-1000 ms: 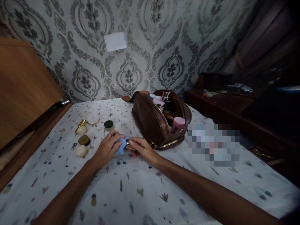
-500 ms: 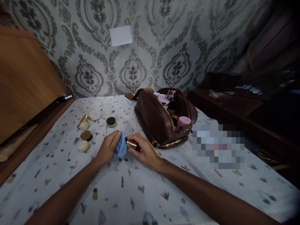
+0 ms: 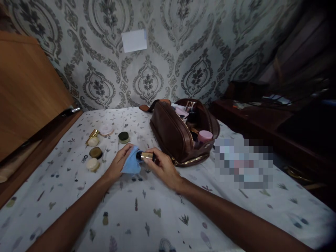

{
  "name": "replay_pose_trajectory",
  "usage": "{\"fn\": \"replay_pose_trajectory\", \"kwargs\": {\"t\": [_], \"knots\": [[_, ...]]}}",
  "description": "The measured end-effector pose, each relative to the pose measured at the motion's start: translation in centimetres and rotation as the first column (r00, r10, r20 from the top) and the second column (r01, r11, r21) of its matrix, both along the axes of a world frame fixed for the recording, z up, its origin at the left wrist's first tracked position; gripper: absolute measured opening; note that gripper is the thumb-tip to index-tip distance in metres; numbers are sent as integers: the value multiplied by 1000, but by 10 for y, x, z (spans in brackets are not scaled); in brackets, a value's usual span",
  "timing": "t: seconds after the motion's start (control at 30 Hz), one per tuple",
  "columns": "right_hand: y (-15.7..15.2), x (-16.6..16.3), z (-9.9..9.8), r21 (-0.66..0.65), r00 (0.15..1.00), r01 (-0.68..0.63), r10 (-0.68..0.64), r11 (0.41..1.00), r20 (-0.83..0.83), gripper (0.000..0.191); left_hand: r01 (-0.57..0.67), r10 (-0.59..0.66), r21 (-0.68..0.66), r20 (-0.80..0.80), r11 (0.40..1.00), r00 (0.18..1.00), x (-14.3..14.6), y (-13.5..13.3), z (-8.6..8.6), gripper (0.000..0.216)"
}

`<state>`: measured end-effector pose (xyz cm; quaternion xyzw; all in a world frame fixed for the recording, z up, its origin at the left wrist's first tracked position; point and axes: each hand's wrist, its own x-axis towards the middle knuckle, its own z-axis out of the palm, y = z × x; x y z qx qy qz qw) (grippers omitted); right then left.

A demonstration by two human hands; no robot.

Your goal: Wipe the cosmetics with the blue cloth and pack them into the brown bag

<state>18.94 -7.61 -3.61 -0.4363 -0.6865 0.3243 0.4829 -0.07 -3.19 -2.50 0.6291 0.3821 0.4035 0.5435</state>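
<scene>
My left hand [image 3: 120, 159] is closed on a light blue cloth [image 3: 132, 164], which hangs spread below the fingers. In my right hand [image 3: 164, 168] is a small black and gold cosmetic bottle [image 3: 146, 155], gripped at its right end and lying nearly level. The bottle's black left end rests against the cloth or just in front of it; which one I cannot tell. Beyond my right hand stands an open brown toiletry bag [image 3: 170, 131] holding several cosmetics, among them a pink-lidded jar [image 3: 205, 135]. A dark green-lidded jar [image 3: 123, 137] sits beyond my left hand.
To the left stand a cream-lidded jar [image 3: 92, 164], a brown-lidded jar [image 3: 96, 153], a gold roller [image 3: 92, 137] and a pale round container [image 3: 106, 130]. A patterned sheet [image 3: 147, 217] covers the surface. A blurred patch [image 3: 244, 162] lies right of the bag. Wooden furniture [image 3: 31, 91] borders the left.
The blue cloth has opened out and now hangs lower. The bottle has come away from inside the cloth's folds, showing its black end, and my right hand has shifted slightly.
</scene>
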Motion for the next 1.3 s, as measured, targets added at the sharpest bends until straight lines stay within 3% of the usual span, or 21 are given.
{"fn": "replay_pose_trajectory", "kwargs": {"t": [0.1, 0.27, 0.37, 0.47, 0.57, 0.63, 0.9, 1.03, 1.3], "knots": [[3, 1, 0, -39, 999, 31, -31, 999, 5, 30, 11, -12, -47, -12, 999, 1000, 0, 0, 0, 46], [6, 3, 0, -130, 999, 46, -47, 990, -6, 38, 31, -31, 0, -45, 1000, 999, 0, -1, 3, 43], [6, 2, -5, -82, 997, 68, -71, 994, -39, 32, 24, -24, -13, -34, 1000, 999, 0, 0, 3, 44], [6, -1, -11, -31, 992, 94, -96, 995, -85, 38, 9, -10, -41, -30, 999, 999, 1, 1, 1, 44], [7, -2, -13, -1, 995, 79, -79, 997, -61, 21, -14, 12, -35, -33, 999, 999, 1, 1, 0, 44], [8, -1, -13, -16, 997, 59, -60, 998, -51, 18, -22, 21, -41, -27, 999, 999, 1, 1, 0, 43], [8, 0, -11, -178, 978, -95, 58, 979, -202, 37, -17, 23, -93, 66, 996, 998, -1, 3, -4, 38], [7, -2, -7, -271, 927, -246, 144, 931, -346, 44, 13, -8, -87, 58, 996, 998, -5, 5, -4, 38], [8, -3, -4, -324, 908, -339, 217, 883, -358, 52, 100, -100, -3, -77, 995, 992, -3, -1, 3, 42]]}}
